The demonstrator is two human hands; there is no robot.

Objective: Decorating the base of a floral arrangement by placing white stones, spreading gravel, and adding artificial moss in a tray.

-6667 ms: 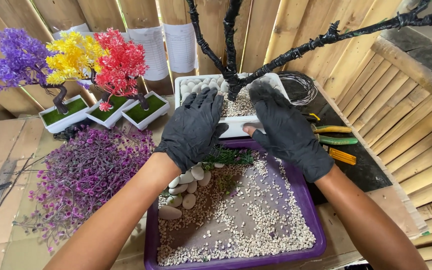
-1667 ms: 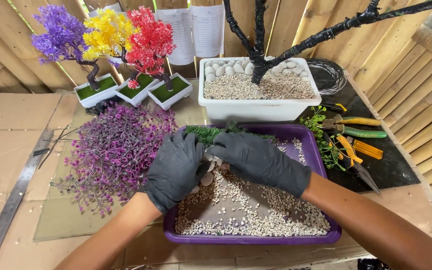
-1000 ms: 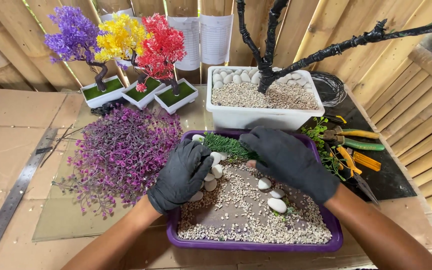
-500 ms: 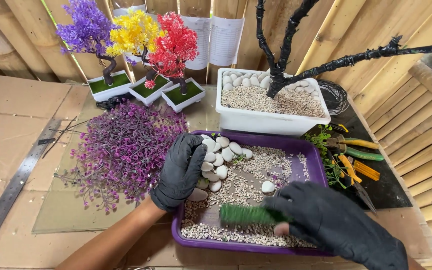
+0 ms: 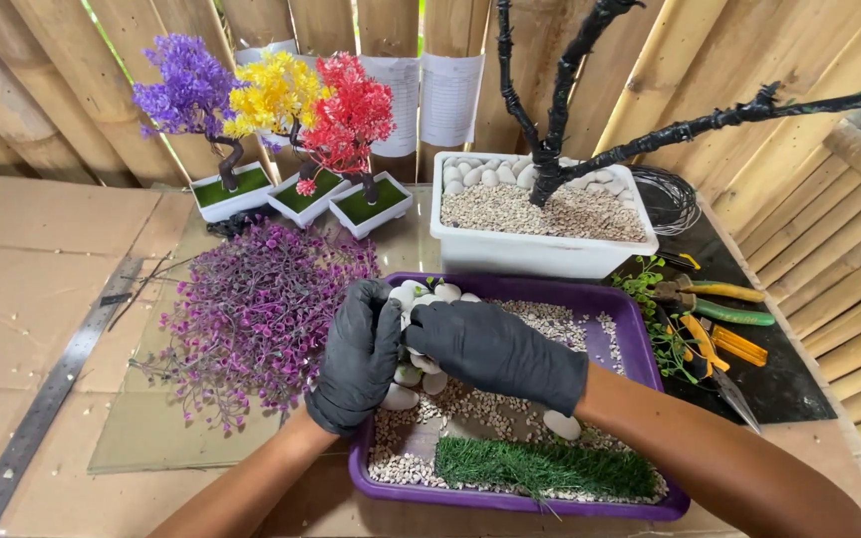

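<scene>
Black-gloved hands meet over the far-left part of a purple plastic tray (image 5: 640, 339). The left hand (image 5: 356, 354) curls its fingers (image 5: 383, 329) down against a cluster of smooth white pebbles (image 5: 421, 295) heaped in the tray's far-left corner; whether any stone is actually pinched I cannot tell. The right hand (image 5: 495, 349) reaches across from the tray's right side, its fingers (image 5: 429, 321) half bent and resting on the same pebbles, touching the left hand's fingertips. The stones lie under and just beyond both sets of fingertips, with a few more showing beneath the palms, and one lone white pebble (image 5: 561, 424) sits nearer the tray's middle, under the right wrist.

Fine beige gravel (image 5: 550, 321) covers the tray floor. A strip of green artificial turf (image 5: 550, 468) lies along the tray's near edge, its long axis running left to right, parallel to that rim.

Beyond the tray stands a white rectangular planter (image 5: 530, 254) holding a black branched trunk (image 5: 550, 159). Left of the tray lies a spread of purple artificial foliage (image 5: 261, 309). Two white paper sheets (image 5: 450, 95) hang on the bamboo wall behind the planter, upright rectangles side by side.
</scene>
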